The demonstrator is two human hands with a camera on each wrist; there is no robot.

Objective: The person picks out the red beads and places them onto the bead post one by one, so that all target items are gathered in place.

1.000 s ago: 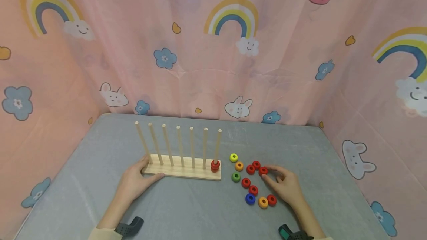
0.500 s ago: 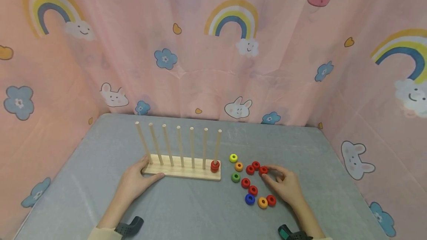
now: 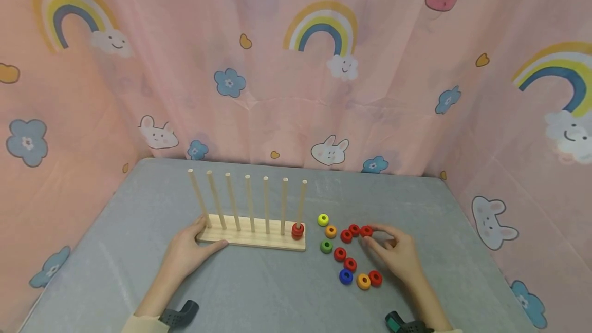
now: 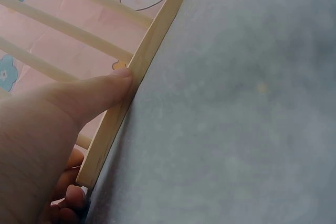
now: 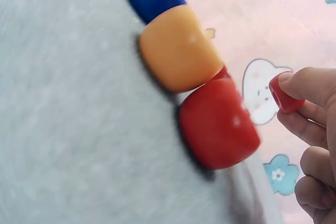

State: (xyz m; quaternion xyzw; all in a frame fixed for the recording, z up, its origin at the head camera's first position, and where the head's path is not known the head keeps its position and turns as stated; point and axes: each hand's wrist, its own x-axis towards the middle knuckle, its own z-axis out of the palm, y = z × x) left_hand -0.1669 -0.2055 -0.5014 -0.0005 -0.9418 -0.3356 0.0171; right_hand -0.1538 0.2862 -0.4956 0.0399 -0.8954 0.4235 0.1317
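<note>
In the head view my left hand (image 3: 188, 252) holds the left end of a wooden peg stand (image 3: 259, 239). Its thumb lies along the front edge of the base (image 4: 118, 111), with the other fingers round the end. Several upright pegs rise from the stand; the rightmost peg (image 3: 301, 204) carries red beads (image 3: 298, 231). To the right, my right hand (image 3: 401, 258) pinches a red bead (image 3: 366, 230) between thumb and fingertips. That bead (image 5: 283, 94) shows raised off the table in the right wrist view, its hole facing sideways.
Loose beads lie between stand and right hand: a yellow one (image 3: 323, 219), a green one (image 3: 326, 246), a blue one (image 3: 346, 277), two orange (image 3: 363, 281) and several red (image 3: 339, 254). A pink printed curtain (image 3: 277, 112) hangs around the grey table (image 3: 250, 292).
My right hand, pinching the red bead, has raised it slightly from its spot among the others. The left hand and the stand hold still.
</note>
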